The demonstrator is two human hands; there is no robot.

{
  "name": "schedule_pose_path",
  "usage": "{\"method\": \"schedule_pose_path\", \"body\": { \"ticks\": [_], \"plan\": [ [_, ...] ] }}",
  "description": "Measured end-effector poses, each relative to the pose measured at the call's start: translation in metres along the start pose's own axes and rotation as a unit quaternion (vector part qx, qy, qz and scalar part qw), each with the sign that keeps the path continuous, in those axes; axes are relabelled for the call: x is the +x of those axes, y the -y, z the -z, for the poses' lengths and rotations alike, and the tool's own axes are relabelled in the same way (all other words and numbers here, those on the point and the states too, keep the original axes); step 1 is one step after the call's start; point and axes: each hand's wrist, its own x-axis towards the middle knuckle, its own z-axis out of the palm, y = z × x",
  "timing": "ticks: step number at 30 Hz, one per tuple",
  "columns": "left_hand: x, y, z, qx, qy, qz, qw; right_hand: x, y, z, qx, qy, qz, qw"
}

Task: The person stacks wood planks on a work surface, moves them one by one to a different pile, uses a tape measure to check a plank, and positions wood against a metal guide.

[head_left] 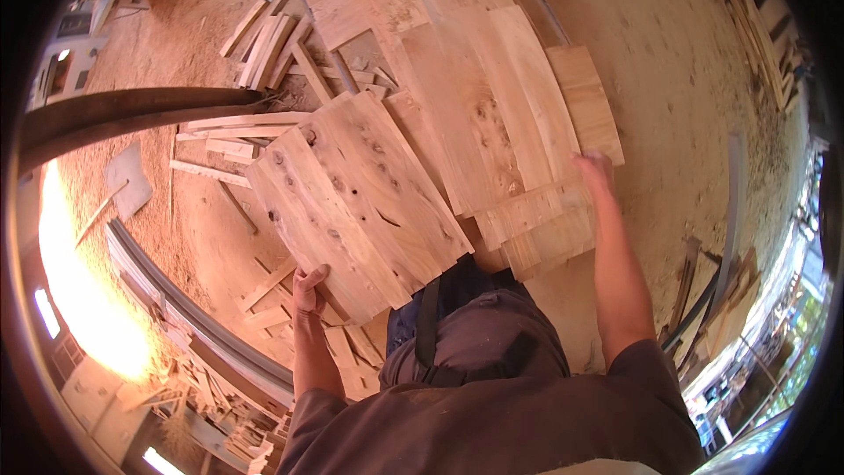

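Note:
A glued-up wooden panel (360, 202) with dark knots and cracks lies tilted in front of me on the left. My left hand (309, 288) is closed on its near left edge, the thumb on top and the other fingers partly hidden. To the right, a paler wooden panel (479, 114) rests on other boards. My right hand (595, 167) is closed at that panel's near right corner, with the fingertips at its edge. Under its near end, shorter boards (545, 233) stick out toward me. Another small board (585, 101) sits beyond my right hand.
Offcuts (272, 48) are piled on the dusty floor at the far left, near a dark curved beam (132, 114). A flat shovel-like sheet (129, 180) and a long metal rail (193, 317) lie left. More scrap strips (712, 290) are at the right. Metal bars (308, 9) run under the panels.

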Motion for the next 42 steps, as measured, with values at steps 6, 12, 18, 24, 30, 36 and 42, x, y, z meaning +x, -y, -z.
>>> {"method": "schedule_pose_path", "body": {
  "ticks": [6, 12, 18, 24, 30, 36, 42],
  "plan": [
    [0.000, 0.000, 0.007, 0.006, -0.004, 0.009, 1.000, -0.023, 0.029, 0.013, 0.071, 0.043, -0.063, 0.995],
    [0.001, 0.001, 0.000, 0.010, 0.009, -0.015, 1.000, -0.063, 0.044, -0.011, 0.630, 0.100, -0.060, 0.767],
    [0.007, -0.014, -0.009, 0.033, 0.035, -0.006, 0.999, -0.081, 0.075, -0.020, 0.646, 0.025, -0.044, 0.762],
    [0.024, -0.017, -0.062, 0.035, 0.044, -0.008, 0.998, -0.171, 0.192, 0.009, 0.446, -0.031, 0.131, 0.885],
    [0.059, 0.016, -0.127, -0.015, 0.080, -0.038, 0.996, -0.226, 0.203, -0.039, 0.214, -0.075, 0.441, 0.868],
    [0.066, 0.041, -0.145, -0.089, 0.083, -0.017, 0.992, -0.228, 0.169, -0.069, 0.056, -0.077, 0.585, 0.806],
    [0.064, 0.028, -0.157, -0.206, 0.062, 0.009, 0.977, -0.249, 0.122, -0.104, -0.108, 0.084, 0.595, 0.792]
  ]
}}
